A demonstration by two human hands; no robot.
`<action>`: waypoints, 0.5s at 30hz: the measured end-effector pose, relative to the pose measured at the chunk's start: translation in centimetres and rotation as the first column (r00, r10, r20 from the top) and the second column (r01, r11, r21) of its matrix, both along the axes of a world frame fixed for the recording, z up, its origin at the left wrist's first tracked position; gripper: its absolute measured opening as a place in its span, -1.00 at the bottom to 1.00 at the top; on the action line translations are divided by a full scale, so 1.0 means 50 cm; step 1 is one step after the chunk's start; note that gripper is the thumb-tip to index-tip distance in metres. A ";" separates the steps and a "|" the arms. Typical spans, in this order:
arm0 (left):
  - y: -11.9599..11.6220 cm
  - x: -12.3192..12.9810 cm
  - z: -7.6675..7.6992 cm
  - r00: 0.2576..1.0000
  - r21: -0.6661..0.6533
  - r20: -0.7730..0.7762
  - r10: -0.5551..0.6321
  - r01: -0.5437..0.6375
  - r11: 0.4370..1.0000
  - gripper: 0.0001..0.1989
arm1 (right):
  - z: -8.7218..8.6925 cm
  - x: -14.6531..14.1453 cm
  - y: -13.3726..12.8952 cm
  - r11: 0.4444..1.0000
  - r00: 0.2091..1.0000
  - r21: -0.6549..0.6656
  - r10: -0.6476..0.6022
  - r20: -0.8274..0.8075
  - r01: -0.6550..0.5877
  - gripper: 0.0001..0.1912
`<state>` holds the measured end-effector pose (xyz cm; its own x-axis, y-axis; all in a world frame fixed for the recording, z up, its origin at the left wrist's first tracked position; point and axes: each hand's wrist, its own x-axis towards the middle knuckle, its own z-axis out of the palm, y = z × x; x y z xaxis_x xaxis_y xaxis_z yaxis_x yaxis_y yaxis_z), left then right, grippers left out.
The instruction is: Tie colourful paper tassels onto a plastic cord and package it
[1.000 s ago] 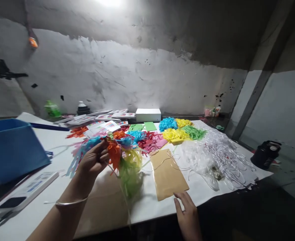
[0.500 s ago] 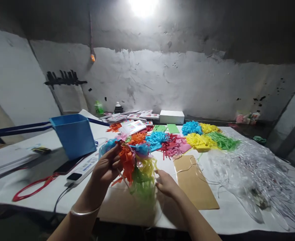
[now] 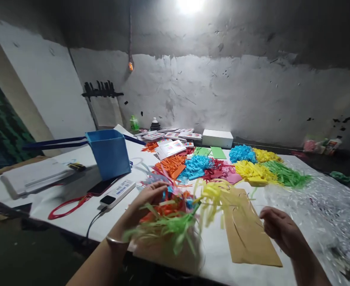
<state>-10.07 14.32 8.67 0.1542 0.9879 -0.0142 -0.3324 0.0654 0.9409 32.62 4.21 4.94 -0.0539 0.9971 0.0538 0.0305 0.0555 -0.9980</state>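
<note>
My left hand (image 3: 151,196) is closed on a paper tassel garland, near its blue and pink tassels. The garland's orange tassels (image 3: 166,208) hang beneath that hand. Its green tassel (image 3: 175,228) and yellow tassel (image 3: 212,196) are spread out to the right, smeared by motion. My right hand (image 3: 280,230) is pinched closed, apart from the tassels, over the right edge of a brown cardboard sheet (image 3: 249,234). A thin pale string (image 3: 254,206) runs to its fingertips, faint against the sheet. Part of the garland is hidden behind my left fingers.
Heaps of cut paper, among them a blue heap (image 3: 197,166) and a yellow heap (image 3: 254,171), lie beyond my hands. A blue bin (image 3: 109,155), a white power strip (image 3: 118,194) and red cable (image 3: 64,210) are at left. Clear plastic (image 3: 306,214) covers the right side.
My right hand has moved right, away from the garland. The green and yellow tassels have swung up and spread apart. The view has turned left.
</note>
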 end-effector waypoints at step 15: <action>-0.027 0.071 0.009 0.860 0.395 -0.457 0.225 -0.031 0.918 -0.76 | -0.035 0.085 -0.063 0.959 0.978 -0.262 -0.055 0.200 0.107 -0.37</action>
